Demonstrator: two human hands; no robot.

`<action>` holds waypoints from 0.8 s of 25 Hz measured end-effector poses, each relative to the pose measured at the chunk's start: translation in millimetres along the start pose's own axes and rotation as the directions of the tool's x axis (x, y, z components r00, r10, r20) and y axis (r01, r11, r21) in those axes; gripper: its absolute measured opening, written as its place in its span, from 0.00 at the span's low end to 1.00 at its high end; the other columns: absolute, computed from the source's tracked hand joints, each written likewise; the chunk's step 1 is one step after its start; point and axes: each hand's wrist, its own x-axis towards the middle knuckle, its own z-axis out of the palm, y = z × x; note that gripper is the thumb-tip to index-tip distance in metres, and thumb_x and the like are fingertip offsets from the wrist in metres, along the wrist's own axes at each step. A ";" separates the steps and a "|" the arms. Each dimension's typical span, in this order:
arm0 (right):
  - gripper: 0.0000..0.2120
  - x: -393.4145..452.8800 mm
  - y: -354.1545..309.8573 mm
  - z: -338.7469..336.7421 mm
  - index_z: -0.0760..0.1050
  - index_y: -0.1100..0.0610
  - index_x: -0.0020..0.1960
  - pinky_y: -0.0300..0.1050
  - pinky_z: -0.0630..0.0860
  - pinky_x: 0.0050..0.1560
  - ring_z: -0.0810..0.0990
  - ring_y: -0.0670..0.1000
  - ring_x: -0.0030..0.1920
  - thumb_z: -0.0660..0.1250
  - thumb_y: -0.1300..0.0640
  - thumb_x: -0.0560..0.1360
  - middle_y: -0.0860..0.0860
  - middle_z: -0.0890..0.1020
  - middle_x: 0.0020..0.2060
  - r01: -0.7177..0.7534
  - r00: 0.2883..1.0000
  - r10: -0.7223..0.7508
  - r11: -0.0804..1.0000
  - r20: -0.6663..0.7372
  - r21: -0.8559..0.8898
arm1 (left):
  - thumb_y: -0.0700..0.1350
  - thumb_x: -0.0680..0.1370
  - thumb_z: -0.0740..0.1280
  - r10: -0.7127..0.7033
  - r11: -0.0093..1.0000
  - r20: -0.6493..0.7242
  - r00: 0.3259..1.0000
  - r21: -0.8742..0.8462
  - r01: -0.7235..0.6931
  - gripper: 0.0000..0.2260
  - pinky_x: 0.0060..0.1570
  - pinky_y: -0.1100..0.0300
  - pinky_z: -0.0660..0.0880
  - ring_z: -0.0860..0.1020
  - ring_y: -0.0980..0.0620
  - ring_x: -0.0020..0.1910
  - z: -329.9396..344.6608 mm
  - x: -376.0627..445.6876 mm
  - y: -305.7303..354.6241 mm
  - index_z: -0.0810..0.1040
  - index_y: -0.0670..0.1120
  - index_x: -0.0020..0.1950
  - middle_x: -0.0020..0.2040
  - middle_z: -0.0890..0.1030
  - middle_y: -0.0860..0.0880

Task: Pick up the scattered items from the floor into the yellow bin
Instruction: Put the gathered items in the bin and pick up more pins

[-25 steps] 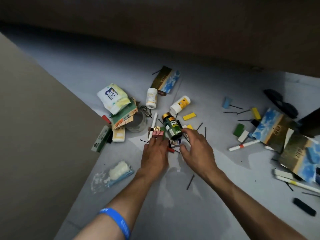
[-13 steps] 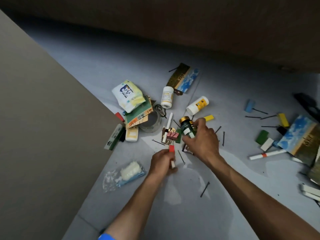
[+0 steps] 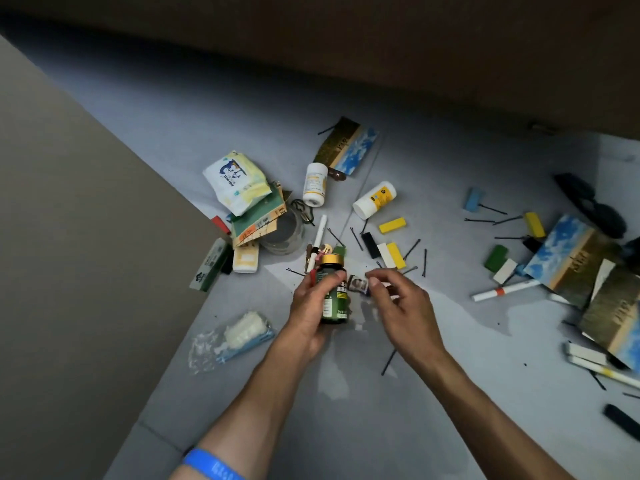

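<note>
1. The left hand (image 3: 313, 306) grips a green bottle (image 3: 333, 294) with a gold cap, fingers curled round its body, the bottle lifted off the floor (image 3: 398, 410) and roughly upright. A red-tipped thing pokes out at the top of that hand — too hidden to name.
2. The right hand (image 3: 398, 299) hovers just right of the bottle, fingers loosely bent toward a small printed packet (image 3: 357, 283); whether its fingertips pinch anything I cannot tell.
3. The yellow bin shows in no view.
4. Scattered above the hands: a white pen (image 3: 318, 242), a clear tape roll (image 3: 284, 235), two white bottles (image 3: 314, 184) (image 3: 374, 199), a white-and-yellow pouch (image 3: 237, 180) lying on a stack of green and orange cards (image 3: 258, 220).
5. Near the right hand lie yellow, white and black blocks (image 3: 384, 252) and thin black hairpins (image 3: 411, 249).
6. Left of the arms, a clear bag (image 3: 230, 336) with something white in it.
7. Far right: blue-and-gold boxes (image 3: 571, 258), a green block (image 3: 496, 258), a white marker (image 3: 504, 291) with an orange band, more pens at the edge.
8. A blue wristband (image 3: 211, 464) sits on the left wrist — a tan panel (image 3: 86, 271) borders the floor on the left.
</note>
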 end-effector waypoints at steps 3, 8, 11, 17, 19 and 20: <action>0.19 6.2 8.5 17.5 0.70 0.50 0.69 0.46 0.71 0.60 0.74 0.52 0.62 0.63 0.51 0.79 0.49 0.75 0.66 0.164 0.984 -0.107 0.844 0.141 -0.510 | 0.42 0.71 0.73 0.064 0.994 -0.068 0.996 -0.080 -0.069 0.13 0.28 0.59 0.76 0.79 0.50 0.31 -30.1 -12.4 6.3 0.78 0.43 0.54 0.36 0.80 0.45; 0.27 -7.9 -7.5 88.0 0.69 0.53 0.70 0.54 0.73 0.58 0.76 0.60 0.60 0.68 0.53 0.71 0.55 0.75 0.66 0.608 0.791 -0.367 0.563 0.490 -0.560 | 0.48 0.66 0.72 0.167 0.957 -0.229 0.959 -0.198 -0.213 0.23 0.30 0.57 0.76 0.79 0.49 0.33 -97.3 -40.7 26.9 0.74 0.42 0.58 0.39 0.79 0.45; 0.35 -16.0 -17.7 147.9 0.55 0.51 0.77 0.58 0.64 0.68 0.62 0.61 0.73 0.66 0.57 0.75 0.55 0.59 0.77 0.716 0.662 -0.321 0.540 0.677 -0.443 | 0.48 0.67 0.72 0.153 0.927 -0.293 0.944 -0.289 -0.240 0.23 0.31 0.58 0.76 0.79 0.49 0.34 -139.1 -59.5 27.0 0.73 0.41 0.59 0.40 0.78 0.44; 0.22 -4.4 -13.4 155.7 0.65 0.53 0.71 0.53 0.67 0.55 0.72 0.59 0.57 0.60 0.54 0.77 0.54 0.75 0.61 0.710 0.701 -0.370 0.442 0.609 -0.548 | 0.49 0.68 0.71 0.143 0.896 -0.251 0.958 -0.379 -0.232 0.19 0.33 0.58 0.76 0.80 0.49 0.36 -160.5 -69.7 18.7 0.76 0.42 0.56 0.42 0.81 0.44; 0.20 -5.1 -11.8 127.6 0.67 0.50 0.67 0.49 0.73 0.48 0.77 0.53 0.49 0.63 0.48 0.77 0.49 0.78 0.53 0.405 0.907 -0.293 0.802 0.302 -0.439 | 0.47 0.68 0.71 0.114 0.920 -0.198 0.974 -0.350 -0.178 0.20 0.33 0.57 0.77 0.80 0.48 0.35 -146.5 -64.6 13.1 0.75 0.41 0.58 0.42 0.81 0.43; 0.19 -6.0 -13.6 111.3 0.67 0.46 0.65 0.47 0.77 0.43 0.79 0.49 0.46 0.65 0.45 0.76 0.45 0.79 0.50 0.184 0.978 -0.148 0.947 0.150 -0.263 | 0.46 0.68 0.71 0.093 0.937 -0.179 0.979 -0.317 -0.147 0.21 0.32 0.57 0.77 0.80 0.48 0.35 -134.8 -60.4 10.7 0.74 0.41 0.59 0.41 0.81 0.43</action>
